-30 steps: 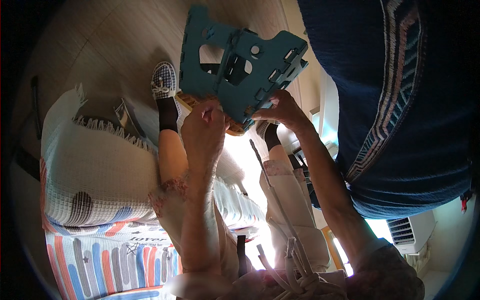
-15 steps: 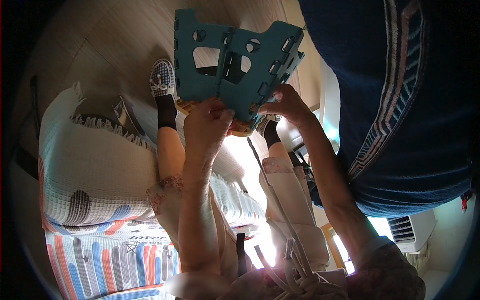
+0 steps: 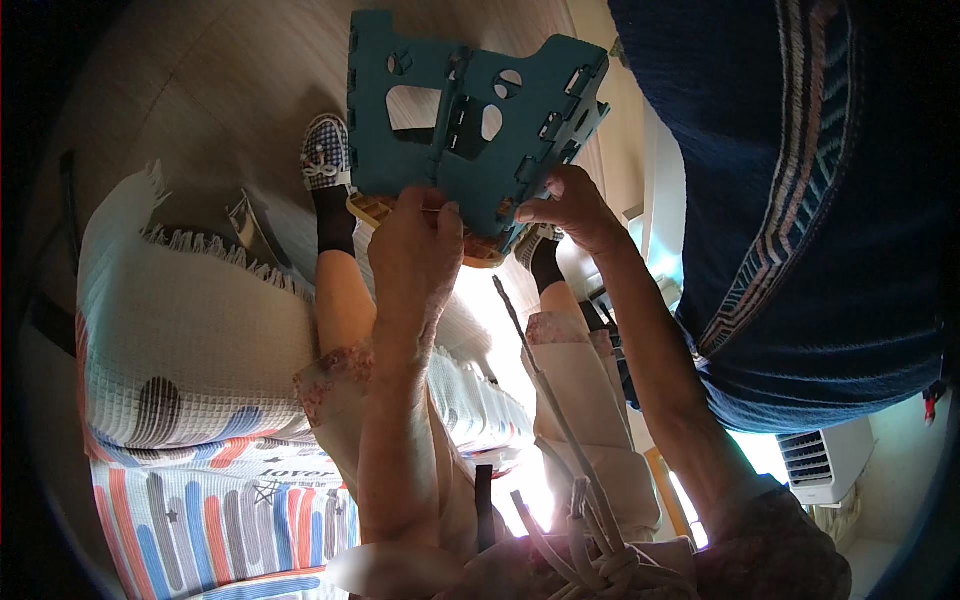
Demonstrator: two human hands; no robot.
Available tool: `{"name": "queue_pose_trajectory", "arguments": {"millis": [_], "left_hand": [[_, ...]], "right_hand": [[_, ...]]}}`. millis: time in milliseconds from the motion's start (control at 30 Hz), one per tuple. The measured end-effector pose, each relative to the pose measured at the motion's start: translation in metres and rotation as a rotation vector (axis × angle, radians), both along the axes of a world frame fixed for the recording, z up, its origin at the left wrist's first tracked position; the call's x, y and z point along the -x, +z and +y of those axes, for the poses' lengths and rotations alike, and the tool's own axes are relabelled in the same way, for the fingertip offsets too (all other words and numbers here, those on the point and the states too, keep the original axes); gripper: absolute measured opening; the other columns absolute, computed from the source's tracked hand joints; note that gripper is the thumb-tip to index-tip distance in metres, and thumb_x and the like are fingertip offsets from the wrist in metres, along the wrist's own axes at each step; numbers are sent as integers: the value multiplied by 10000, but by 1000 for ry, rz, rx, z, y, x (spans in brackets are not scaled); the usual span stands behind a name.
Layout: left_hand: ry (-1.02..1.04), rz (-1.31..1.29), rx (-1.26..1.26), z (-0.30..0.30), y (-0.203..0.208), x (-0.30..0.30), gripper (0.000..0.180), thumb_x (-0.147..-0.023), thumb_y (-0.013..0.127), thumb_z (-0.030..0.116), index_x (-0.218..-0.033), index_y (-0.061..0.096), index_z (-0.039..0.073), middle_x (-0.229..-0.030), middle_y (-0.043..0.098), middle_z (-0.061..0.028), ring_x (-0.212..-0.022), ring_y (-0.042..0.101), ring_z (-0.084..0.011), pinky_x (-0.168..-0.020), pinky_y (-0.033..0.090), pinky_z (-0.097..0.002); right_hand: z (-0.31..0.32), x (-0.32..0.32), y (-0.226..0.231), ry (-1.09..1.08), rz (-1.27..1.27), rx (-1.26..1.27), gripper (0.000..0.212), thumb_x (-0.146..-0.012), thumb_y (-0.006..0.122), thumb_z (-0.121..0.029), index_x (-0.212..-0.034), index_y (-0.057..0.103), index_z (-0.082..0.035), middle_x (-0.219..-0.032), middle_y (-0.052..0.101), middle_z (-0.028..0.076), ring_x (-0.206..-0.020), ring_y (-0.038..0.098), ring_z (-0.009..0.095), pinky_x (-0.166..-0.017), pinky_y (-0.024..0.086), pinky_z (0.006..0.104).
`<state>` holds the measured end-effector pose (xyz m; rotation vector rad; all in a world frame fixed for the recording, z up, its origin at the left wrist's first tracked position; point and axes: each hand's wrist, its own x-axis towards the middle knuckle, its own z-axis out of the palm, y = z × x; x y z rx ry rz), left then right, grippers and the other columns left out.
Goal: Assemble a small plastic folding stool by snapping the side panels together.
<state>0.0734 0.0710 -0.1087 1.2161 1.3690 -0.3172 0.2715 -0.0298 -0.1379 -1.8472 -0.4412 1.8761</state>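
A teal folding step stool (image 3: 405, 165) with oval and round cut-outs is partly unfolded in front of me, its hinged side panel angled at the right. Yellow ribbed plastic (image 3: 370, 208) shows along its near edge. My left hand (image 3: 415, 250) is closed at that near edge, thumb and fingers pinched together by the central fold; the fingertips are partly hidden. At the lower right corner, my right hand (image 3: 580, 212) grips the stool by the hinged panel, with the thumb lying on the near side and the other fingers behind it.
To the left is a seat under a white waffle-weave cover (image 3: 210, 350) with coloured stripes and a fringe. A dark blue cloth (image 3: 800, 230) with a patterned band hangs close on the right. My checked shoes (image 3: 325, 150) rest on the wooden floor (image 3: 230, 80). A cord (image 3: 550, 400) dangles below the stool.
My left hand has shifted slightly upward along the stool's near edge. The stool has tilted a little, and the right hand keeps nearly the same place.
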Motion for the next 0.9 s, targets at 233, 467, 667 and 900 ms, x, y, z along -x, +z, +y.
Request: {"name": "queue_pose_trajectory", "arguments": {"millis": [233,467,667,900], "left_hand": [[372,-66,347,-2,-5,9,352,-870,469,123,-1155,443,-81,-953,632,-202,-686,684,-234,-581,596,-296],[876,-155,536,-23,-11,-6,534,-837,549,117,-1299,317,-19,-1100,561,-171,-736,662,-198,-644,610,-247],[844,-230,778,-15,-18,10,322,-858,579,162,-1140,504,26,-950,630,-109,-711,658,-160,-580,585,-209],[947,-354,917,-17,-20,10,271,-866,621,193,-1057,547,16,-873,663,-99,-679,669,-140,-439,478,-179]], "right_hand": [[-1,10,5,-92,3,-13,371,-625,793,-133,-973,687,-61,-981,685,41,-983,592,161,-921,439,359],[5,24,4,7,-5,-1,390,-622,830,-95,-983,686,-71,-976,689,37,-975,599,155,-941,416,346],[5,13,11,99,-12,-32,417,-624,850,-194,-992,699,-68,-980,694,75,-987,617,200,-907,454,361],[0,10,13,50,-57,21,449,-601,857,-234,-987,702,-65,-986,693,85,-990,617,230,-920,446,389]]}}
